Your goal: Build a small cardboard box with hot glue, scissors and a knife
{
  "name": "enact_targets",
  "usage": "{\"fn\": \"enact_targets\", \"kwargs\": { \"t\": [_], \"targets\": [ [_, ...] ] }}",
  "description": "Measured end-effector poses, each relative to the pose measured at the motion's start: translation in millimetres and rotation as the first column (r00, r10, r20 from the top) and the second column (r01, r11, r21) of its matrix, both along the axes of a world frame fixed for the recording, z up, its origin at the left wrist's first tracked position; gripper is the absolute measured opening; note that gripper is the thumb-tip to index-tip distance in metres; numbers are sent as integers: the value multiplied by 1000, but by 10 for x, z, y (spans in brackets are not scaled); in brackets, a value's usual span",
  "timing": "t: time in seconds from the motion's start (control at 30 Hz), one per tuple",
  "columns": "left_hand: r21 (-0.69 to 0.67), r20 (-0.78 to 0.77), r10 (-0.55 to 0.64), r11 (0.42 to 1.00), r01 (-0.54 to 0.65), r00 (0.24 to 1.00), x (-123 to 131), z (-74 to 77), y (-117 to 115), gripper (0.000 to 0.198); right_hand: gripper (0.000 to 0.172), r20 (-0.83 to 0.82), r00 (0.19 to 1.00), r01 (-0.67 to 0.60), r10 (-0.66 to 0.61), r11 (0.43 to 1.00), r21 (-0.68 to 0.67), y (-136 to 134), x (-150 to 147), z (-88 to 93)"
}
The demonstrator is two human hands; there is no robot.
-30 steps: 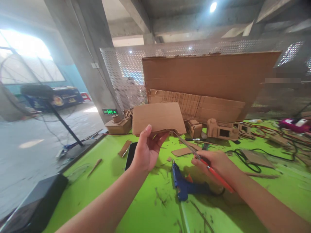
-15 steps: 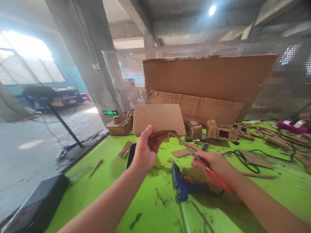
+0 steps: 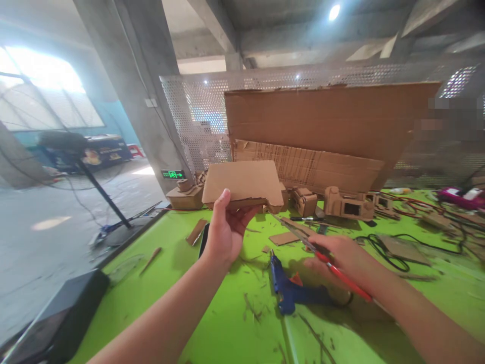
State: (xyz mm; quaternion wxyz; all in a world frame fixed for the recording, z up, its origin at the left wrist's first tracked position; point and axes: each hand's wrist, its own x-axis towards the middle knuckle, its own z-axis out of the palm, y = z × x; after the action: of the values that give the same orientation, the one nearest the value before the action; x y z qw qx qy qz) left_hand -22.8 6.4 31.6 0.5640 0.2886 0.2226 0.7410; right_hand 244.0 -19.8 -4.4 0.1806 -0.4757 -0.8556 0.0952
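My left hand [image 3: 224, 233] grips the lower edge of a flat brown cardboard piece [image 3: 242, 182], held up above the green table [image 3: 235, 323] and tilted back. My right hand [image 3: 341, 255] is closed round a red-handled cutting tool [image 3: 322, 255]; its metal tip points up-left toward the cardboard's lower right corner, a little short of it. A blue glue gun [image 3: 290, 290] lies on the table just below my right hand.
Big cardboard sheets [image 3: 326, 121] lean on a perforated metal screen at the back. Small cardboard models [image 3: 346, 203] stand along the far edge. Black cables [image 3: 382, 247], cardboard scraps and a dark phone [image 3: 204, 237] lie around. A fan stand [image 3: 94, 187] is on the floor left.
My left hand has tipped the cardboard piece flatter and slightly left. The tool's tip has come away from the cardboard's edge, and my right hand has drifted slightly right.
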Motion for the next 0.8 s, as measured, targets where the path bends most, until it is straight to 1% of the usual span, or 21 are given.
{"fn": "enact_targets", "kwargs": {
  "t": [0.13, 0.23, 0.4, 0.6, 0.7, 0.8],
  "targets": [
    [-11, -46, 32, 999, -32, 998, -9, -9, 19, 41, 33, -20, 999, -26, 25, 999, -28, -4, 22, 4],
    [-30, -53, 58, 998, -59, 997, -12, -16, 31, 40, 33, -6, 999, -35, 35, 997, -68, -16, 20, 17],
    [-60, -65, 68, 996, -72, 996, -9, -22, 41, 39, 32, 11, 999, -34, 35, 994, -102, -31, 9, 22],
    [-91, -114, 93, 990, -104, 989, -14, -22, 45, 38, 32, -6, 999, -35, 35, 979, -198, -78, 0, 97],
    [-99, -120, 90, 990, -102, 989, -22, -29, 55, 40, 32, -24, 998, -54, 50, 978, -201, -92, 18, 100],
    [-117, -135, 93, 987, -109, 986, -37, -38, 65, 38, 34, -78, 996, -66, 53, 981, -183, -93, 61, 60]
  ]
}}
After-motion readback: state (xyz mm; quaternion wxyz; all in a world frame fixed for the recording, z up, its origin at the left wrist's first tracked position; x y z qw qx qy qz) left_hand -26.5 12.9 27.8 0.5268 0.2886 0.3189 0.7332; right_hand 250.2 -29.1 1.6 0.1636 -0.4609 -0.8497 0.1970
